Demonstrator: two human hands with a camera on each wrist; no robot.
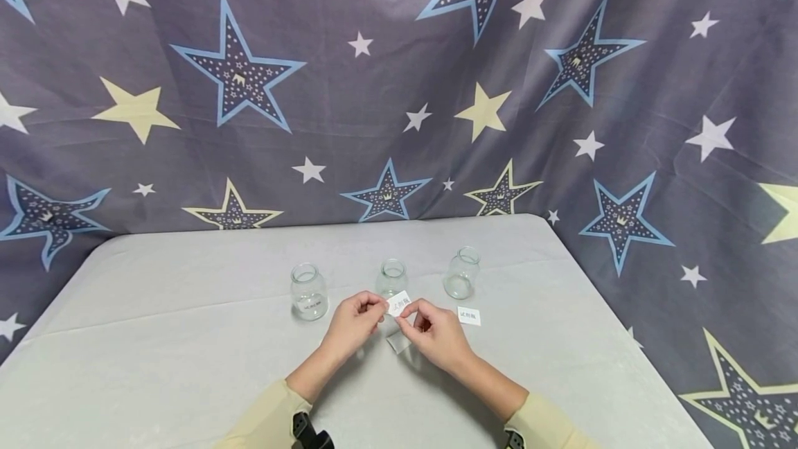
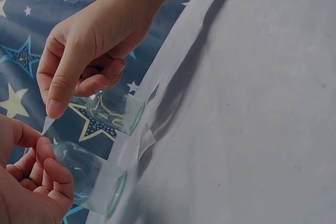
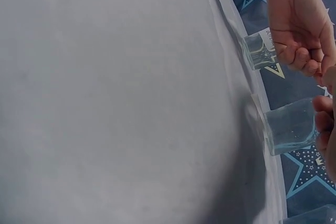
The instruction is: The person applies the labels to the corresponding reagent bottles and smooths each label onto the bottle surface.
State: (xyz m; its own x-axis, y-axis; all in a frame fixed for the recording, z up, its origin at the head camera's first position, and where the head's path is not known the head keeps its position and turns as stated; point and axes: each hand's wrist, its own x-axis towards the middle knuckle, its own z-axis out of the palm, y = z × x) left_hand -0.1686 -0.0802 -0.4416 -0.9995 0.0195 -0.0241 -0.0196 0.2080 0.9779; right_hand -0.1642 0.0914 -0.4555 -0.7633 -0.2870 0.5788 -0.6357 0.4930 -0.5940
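Observation:
Between my two hands is a small white label (image 1: 397, 303) with dark printed characters, held over the table in front of the middle glass jar (image 1: 392, 278). My left hand (image 1: 355, 324) pinches its left edge between thumb and forefinger. At its lower right edge, my right hand (image 1: 439, 339) pinches it the same way. In the left wrist view the label (image 2: 48, 125) appears as a thin white sliver between the fingertips. Just below the hands a folded piece of pale paper (image 1: 398, 342) lies on the table, partly covered by the right fingers.
Left of the hands stands a glass jar (image 1: 308, 292) bearing a printed label on its front. Another glass jar (image 1: 462, 274) stands at the right, with a second white label (image 1: 469, 316) lying before it. A star-patterned cloth (image 1: 349, 89) hangs behind the pale-covered table (image 1: 187, 345).

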